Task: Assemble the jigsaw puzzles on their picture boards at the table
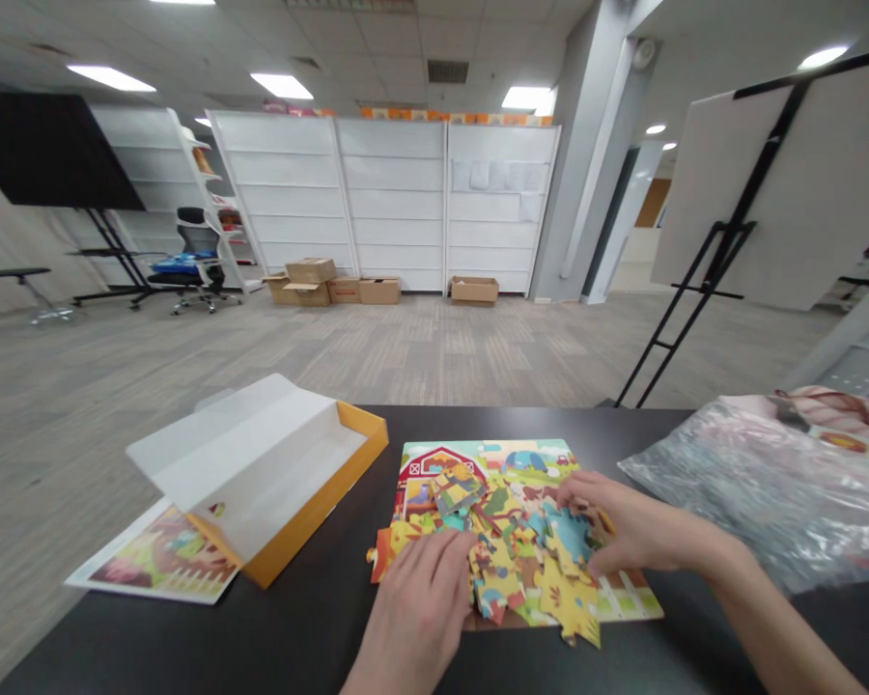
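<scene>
A heap of colourful jigsaw puzzle pieces [498, 569] lies on a printed farm-picture board [627, 597] on the black table. My left hand [424, 598] rests palm down at the heap's left front, fingers stretched over the pieces and touching them. At the right side, my right hand [615, 526] curves its thumb and fingers around some blue and yellow puzzle pieces [569, 536]. Its palm hides part of them. A yellow piece [571, 600] juts past the board's front edge, and an orange piece [382, 555] sticks out at the left.
An open orange-and-white box [319, 492] stands left of the board, over part of a printed picture sheet [166, 560]. Clear plastic bags [760, 483] lie on the right of the table [261, 637]. Beyond are cardboard boxes [308, 283], white shelving [391, 193] and a stand-mounted board [782, 193].
</scene>
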Tool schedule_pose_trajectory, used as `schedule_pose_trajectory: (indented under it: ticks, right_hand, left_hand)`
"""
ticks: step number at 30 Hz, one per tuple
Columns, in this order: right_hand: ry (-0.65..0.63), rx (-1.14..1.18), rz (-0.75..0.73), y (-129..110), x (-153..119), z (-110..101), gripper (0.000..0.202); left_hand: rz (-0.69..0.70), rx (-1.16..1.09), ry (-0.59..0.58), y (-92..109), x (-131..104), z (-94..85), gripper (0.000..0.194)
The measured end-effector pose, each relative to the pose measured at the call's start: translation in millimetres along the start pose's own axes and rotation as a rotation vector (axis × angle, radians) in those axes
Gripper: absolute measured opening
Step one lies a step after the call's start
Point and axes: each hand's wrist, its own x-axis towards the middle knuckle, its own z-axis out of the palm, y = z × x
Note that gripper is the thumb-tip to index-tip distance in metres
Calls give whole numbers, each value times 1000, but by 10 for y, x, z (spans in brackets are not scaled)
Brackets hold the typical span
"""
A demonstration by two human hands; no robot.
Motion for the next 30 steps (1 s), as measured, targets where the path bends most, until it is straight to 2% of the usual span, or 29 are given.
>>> schedule_pose_trajectory:
  ticks: [3, 5, 8, 11, 14, 16, 18, 24, 27, 30]
  right_hand:
    - [27, 18, -42, -2, 10, -29, 39]
    - [-17, 102, -42, 15, 20, -55, 27]
    - [-55, 300, -63, 89, 58, -89, 32]
    - [130, 408, -61, 225, 148, -93, 39]
    - [329, 383, 25, 376, 262, -68, 44]
    - [412, 339, 68, 442, 322, -56, 45]
    - [449, 336, 61, 456, 363, -65, 46]
    - [379, 501, -3, 336, 469, -165, 57]
    - [395, 563, -8, 349, 538, -150, 56]
    - [401, 573, -10, 416, 585, -63, 53]
  left_hand:
    - [15, 20, -2, 62, 30, 4, 30]
    - [28, 23, -12, 138, 53, 17, 28]
    - [48, 6, -45, 287, 106, 49, 25]
    - [62, -32, -133, 446, 192, 87, 20]
    - [50, -51, -241, 590, 293, 149, 17]
    - [25, -33, -289, 678, 349, 218, 25]
    - [-2, -10, -307, 761, 390, 308, 42]
    - [-95, 6, -348, 938, 473, 559, 75]
    - [-116, 7, -382, 972, 498, 598, 81]
    - [-65, -20, -407, 989, 508, 599, 74]
